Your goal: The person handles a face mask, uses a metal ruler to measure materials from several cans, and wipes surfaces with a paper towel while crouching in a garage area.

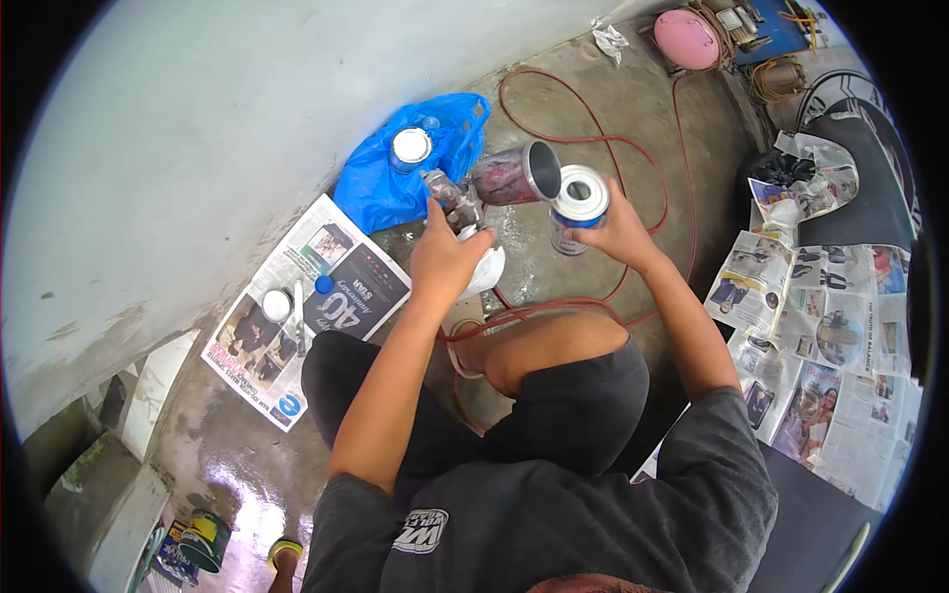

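Note:
My left hand (pixel 447 255) is closed around a paint-stained spray gun (pixel 451 201). Its metal cup (pixel 502 175), streaked red and grey, is tilted with the open mouth toward the right. A white rag-like thing (pixel 483 273) shows beneath that hand; whether the hand grips it too, I cannot tell. In my right hand (pixel 625 235) is a paint can (pixel 570 240) with a blue band and a white-coated rim around a round opening. The can stands just right of the cup's mouth, its top tipped slightly toward me. No pouring liquid is visible.
On a blue plastic bag (pixel 366 193) by the wall stands a white-topped can (pixel 411 146). Newspaper (pixel 341 259) at left bears a round white lid (pixel 277 305), a blue cap (pixel 323 285) and a stick-like tool (pixel 300 318). A red hose (pixel 660 188) loops across the floor. Newspaper-covered motorcycle parts (pixel 840 326) lie right.

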{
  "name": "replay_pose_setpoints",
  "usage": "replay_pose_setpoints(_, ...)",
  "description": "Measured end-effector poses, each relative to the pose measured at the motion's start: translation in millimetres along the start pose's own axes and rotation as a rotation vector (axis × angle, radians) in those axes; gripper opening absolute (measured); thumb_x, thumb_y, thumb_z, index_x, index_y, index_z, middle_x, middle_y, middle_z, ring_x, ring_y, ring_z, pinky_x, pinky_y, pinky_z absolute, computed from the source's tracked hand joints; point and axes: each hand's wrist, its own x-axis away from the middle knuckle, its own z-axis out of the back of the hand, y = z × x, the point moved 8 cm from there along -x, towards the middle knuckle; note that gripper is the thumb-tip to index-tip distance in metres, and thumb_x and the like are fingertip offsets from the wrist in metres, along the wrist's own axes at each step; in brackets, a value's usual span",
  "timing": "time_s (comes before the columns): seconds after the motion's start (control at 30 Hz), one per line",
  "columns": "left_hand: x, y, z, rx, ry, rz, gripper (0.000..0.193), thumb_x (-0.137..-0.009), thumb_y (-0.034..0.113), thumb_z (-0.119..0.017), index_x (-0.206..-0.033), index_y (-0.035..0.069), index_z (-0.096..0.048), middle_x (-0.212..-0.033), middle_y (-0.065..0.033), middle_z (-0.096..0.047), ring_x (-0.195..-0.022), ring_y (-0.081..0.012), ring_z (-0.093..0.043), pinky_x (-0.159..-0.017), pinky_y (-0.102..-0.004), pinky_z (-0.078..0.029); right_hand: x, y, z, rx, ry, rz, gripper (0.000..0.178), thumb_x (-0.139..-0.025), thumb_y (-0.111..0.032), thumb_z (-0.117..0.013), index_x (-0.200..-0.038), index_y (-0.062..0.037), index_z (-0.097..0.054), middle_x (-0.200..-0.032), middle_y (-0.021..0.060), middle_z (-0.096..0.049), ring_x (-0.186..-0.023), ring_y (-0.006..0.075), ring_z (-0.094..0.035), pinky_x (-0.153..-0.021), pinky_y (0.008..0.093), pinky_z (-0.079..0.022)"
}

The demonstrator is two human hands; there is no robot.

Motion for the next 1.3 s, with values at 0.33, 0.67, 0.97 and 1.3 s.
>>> replay_pose_setpoints(0.33, 6.9, -38.5, -17.3, 0.729, 0.103, 0.005, 0.073, -0.089, 0.017, -0.069, -0.147, -0.007, -0.032, -0.133, -0.0177, -0.054, -0.115, -0.0229, -0.057, -0.099, -0.0337, -0.044, -70.5, 30.5, 5.4, -0.373, 0.413, 0.129, 0.087, -0.07, -0.024, -0.091, -0.134, 0.0053, -0.039, -0.128, 0.0175, -0.06, -0.12, 0.0228, -0.059, -0.103, 0.0358, -0.046)
replay_pose_setpoints(0.67, 41.9, -128.4, -41.1, 0.789, 0.237, 0.255, 0.045, -0.087, 0.005, -0.068, -0.127, 0.005, -0.047, -0.114, -0.0092, -0.061, -0.098, -0.0171, -0.059, -0.087, -0.0323, -0.049, -202.7, 121.3, -86.5, -0.313, 0.805, -0.114, 0.093, -0.063, -0.037, -0.092, -0.128, 0.0096, -0.043, -0.121, 0.0256, -0.061, -0.114, 0.034, -0.062, -0.096, 0.0414, -0.05)
replay_pose_setpoints(0.97, 16.7, -218.5, -66.3, 0.985, 0.443, 0.414, 0.046, -0.087, 0.01, -0.07, -0.126, 0.006, -0.048, -0.112, -0.0074, -0.059, -0.099, -0.0172, -0.059, -0.085, -0.0322, -0.05, -253.3, 128.5, -131.8, -0.389, 0.695, -0.087, 0.093, -0.063, -0.037, -0.092, -0.128, 0.008, -0.044, -0.122, 0.0247, -0.06, -0.114, 0.0355, -0.062, -0.098, 0.0424, -0.049)
replay_pose_setpoints(1.3, -30.2, -226.3, -101.3, 1.2, 0.403, 0.433, 0.047, -0.088, 0.011, -0.071, -0.129, 0.008, -0.048, -0.112, -0.0052, -0.062, -0.096, -0.0188, -0.063, -0.082, -0.0341, -0.053, -250.6, 154.0, -141.2, -0.589, 0.447, 0.083, 0.097, -0.073, -0.026, -0.089, -0.141, 0.0088, -0.03, -0.138, 0.0236, -0.049, -0.123, 0.0313, -0.055, -0.104, 0.0415, -0.046)
